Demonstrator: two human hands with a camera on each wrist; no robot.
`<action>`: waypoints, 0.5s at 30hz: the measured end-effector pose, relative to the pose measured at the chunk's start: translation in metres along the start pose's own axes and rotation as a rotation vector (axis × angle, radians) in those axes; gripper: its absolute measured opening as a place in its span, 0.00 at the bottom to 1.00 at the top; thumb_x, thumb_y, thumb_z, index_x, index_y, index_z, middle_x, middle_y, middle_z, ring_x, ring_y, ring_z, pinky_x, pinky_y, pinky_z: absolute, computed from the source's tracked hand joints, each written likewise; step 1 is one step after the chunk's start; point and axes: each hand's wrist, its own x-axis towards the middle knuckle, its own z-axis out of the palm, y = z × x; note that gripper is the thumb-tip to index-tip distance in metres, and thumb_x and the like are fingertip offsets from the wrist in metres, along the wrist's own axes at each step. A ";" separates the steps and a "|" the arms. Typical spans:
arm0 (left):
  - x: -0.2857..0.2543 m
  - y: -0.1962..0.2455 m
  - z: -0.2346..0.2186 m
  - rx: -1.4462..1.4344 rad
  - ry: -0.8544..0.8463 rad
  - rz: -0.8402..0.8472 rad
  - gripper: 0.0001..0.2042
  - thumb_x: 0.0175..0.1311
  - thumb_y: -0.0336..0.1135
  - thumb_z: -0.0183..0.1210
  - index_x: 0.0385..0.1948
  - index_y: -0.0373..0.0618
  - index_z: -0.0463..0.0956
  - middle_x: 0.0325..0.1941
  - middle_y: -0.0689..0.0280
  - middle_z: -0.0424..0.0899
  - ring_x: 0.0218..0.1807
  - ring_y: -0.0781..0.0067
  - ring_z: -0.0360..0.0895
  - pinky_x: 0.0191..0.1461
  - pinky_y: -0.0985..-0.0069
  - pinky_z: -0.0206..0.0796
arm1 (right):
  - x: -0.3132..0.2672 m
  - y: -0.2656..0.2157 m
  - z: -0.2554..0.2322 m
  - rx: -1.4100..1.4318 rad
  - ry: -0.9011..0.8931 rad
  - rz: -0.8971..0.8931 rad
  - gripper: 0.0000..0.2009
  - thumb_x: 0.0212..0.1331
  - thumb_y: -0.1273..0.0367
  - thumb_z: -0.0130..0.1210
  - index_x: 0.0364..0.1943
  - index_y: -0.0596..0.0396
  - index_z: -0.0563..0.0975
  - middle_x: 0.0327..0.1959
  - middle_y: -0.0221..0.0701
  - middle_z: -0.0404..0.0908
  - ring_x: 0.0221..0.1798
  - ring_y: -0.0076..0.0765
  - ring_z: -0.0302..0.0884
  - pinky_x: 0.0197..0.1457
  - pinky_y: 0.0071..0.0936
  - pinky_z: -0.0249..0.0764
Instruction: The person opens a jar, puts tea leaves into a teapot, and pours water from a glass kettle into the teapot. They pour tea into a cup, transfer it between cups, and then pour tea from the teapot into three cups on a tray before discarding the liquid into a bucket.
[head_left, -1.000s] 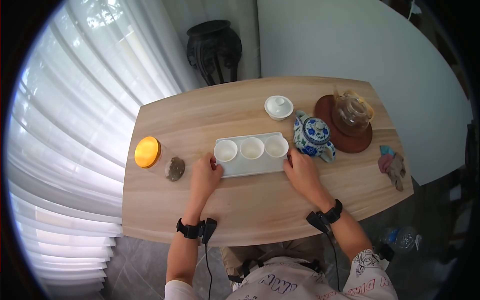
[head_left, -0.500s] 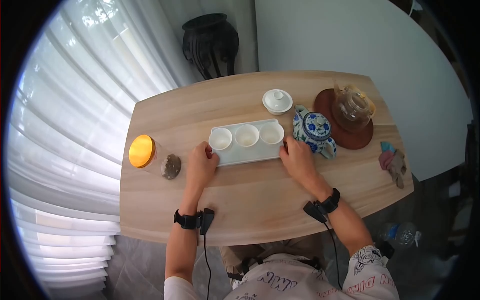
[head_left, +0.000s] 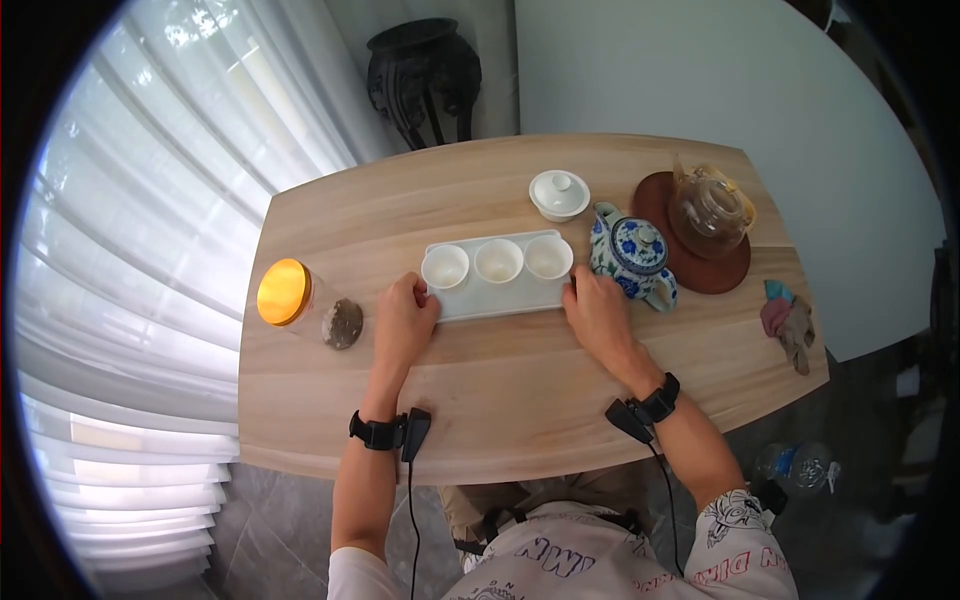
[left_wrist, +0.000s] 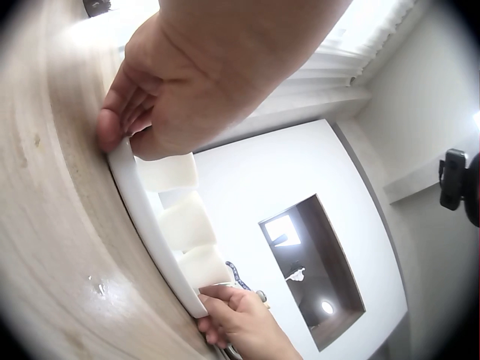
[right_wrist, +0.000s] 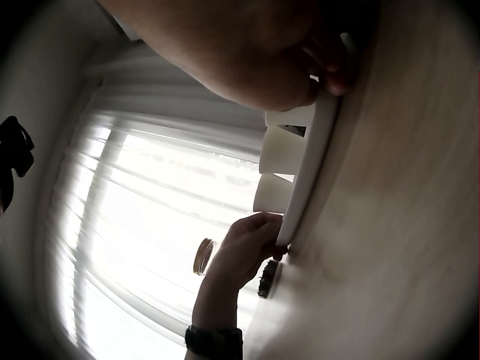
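A pale rectangular tray [head_left: 500, 304] carries three white teacups [head_left: 499, 261] in a row along its far side. My left hand [head_left: 403, 318] grips its left end, thumb over the rim and fingers lower at the edge, as the left wrist view shows. At the opposite end my right hand [head_left: 602, 315] pinches the tray in the same way. The tray lies level, low at the wooden tabletop. Just beyond my right hand stands a blue-and-white teapot [head_left: 632, 250]; a white lidded bowl [head_left: 559, 195] is behind the cups.
Left of my left hand are a brown speckled lump [head_left: 342, 324] and a clear jar with an orange lid [head_left: 284, 292]. A glass teapot [head_left: 710, 215] sits on a dark red round board [head_left: 690, 278] at the back right. A crumpled cloth [head_left: 790, 325] lies by the right edge.
Both hands have moved the tray with its cups a little away from my body, toward the table's back. Their hold looks the same. The head view has shifted slightly.
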 end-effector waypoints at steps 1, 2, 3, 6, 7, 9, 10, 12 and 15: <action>0.000 -0.002 0.001 0.007 0.011 0.023 0.10 0.58 0.31 0.63 0.34 0.31 0.80 0.27 0.54 0.85 0.31 0.60 0.83 0.38 0.65 0.74 | 0.000 -0.001 0.000 -0.011 -0.006 0.007 0.07 0.66 0.72 0.58 0.35 0.65 0.78 0.27 0.54 0.84 0.34 0.64 0.85 0.38 0.54 0.80; 0.000 -0.006 0.002 0.014 0.022 0.046 0.10 0.60 0.31 0.63 0.35 0.31 0.80 0.27 0.55 0.85 0.29 0.62 0.83 0.37 0.66 0.74 | -0.001 -0.003 0.000 -0.022 -0.012 0.013 0.07 0.66 0.72 0.58 0.35 0.65 0.78 0.27 0.55 0.84 0.34 0.64 0.85 0.38 0.54 0.80; 0.000 -0.006 0.001 0.022 0.035 0.070 0.10 0.62 0.31 0.64 0.35 0.31 0.80 0.26 0.56 0.85 0.28 0.64 0.83 0.35 0.67 0.74 | -0.001 -0.004 -0.002 -0.019 -0.023 0.021 0.08 0.67 0.71 0.58 0.35 0.65 0.78 0.27 0.55 0.84 0.34 0.65 0.85 0.38 0.54 0.80; -0.002 -0.008 -0.006 -0.066 -0.051 -0.036 0.10 0.69 0.33 0.63 0.38 0.31 0.82 0.26 0.59 0.85 0.22 0.73 0.81 0.29 0.72 0.72 | -0.003 -0.010 -0.010 0.003 -0.051 0.036 0.09 0.68 0.70 0.59 0.36 0.66 0.78 0.27 0.55 0.84 0.35 0.64 0.86 0.38 0.53 0.81; -0.003 -0.011 -0.009 -0.066 -0.036 -0.036 0.10 0.70 0.33 0.62 0.39 0.31 0.82 0.26 0.60 0.85 0.20 0.75 0.80 0.27 0.73 0.70 | -0.006 -0.012 -0.015 0.016 -0.060 0.040 0.09 0.68 0.70 0.59 0.37 0.65 0.78 0.27 0.54 0.84 0.35 0.64 0.86 0.38 0.53 0.81; -0.005 -0.018 -0.015 -0.066 -0.007 -0.036 0.11 0.73 0.33 0.61 0.41 0.31 0.83 0.25 0.62 0.85 0.18 0.79 0.79 0.24 0.77 0.68 | -0.010 -0.013 -0.023 0.074 -0.064 0.038 0.08 0.68 0.70 0.60 0.37 0.64 0.78 0.27 0.52 0.84 0.35 0.62 0.86 0.37 0.51 0.80; -0.007 -0.018 -0.017 -0.104 0.016 -0.067 0.10 0.73 0.33 0.62 0.41 0.32 0.83 0.25 0.63 0.84 0.18 0.80 0.78 0.24 0.77 0.68 | -0.013 -0.013 -0.027 0.118 -0.060 0.035 0.08 0.67 0.70 0.61 0.38 0.63 0.78 0.27 0.51 0.84 0.34 0.60 0.86 0.37 0.50 0.79; -0.009 -0.014 -0.019 -0.181 0.062 -0.120 0.10 0.73 0.33 0.62 0.42 0.32 0.83 0.24 0.66 0.83 0.19 0.80 0.77 0.23 0.77 0.67 | -0.013 -0.016 -0.036 0.182 -0.065 0.045 0.07 0.67 0.70 0.62 0.38 0.61 0.78 0.27 0.48 0.84 0.32 0.57 0.86 0.35 0.48 0.78; -0.010 -0.018 -0.013 -0.176 0.163 -0.073 0.09 0.73 0.32 0.61 0.44 0.34 0.82 0.23 0.69 0.81 0.20 0.83 0.75 0.26 0.78 0.67 | -0.011 -0.019 -0.044 0.246 -0.063 0.040 0.07 0.68 0.69 0.62 0.38 0.58 0.78 0.26 0.43 0.84 0.30 0.52 0.84 0.33 0.43 0.76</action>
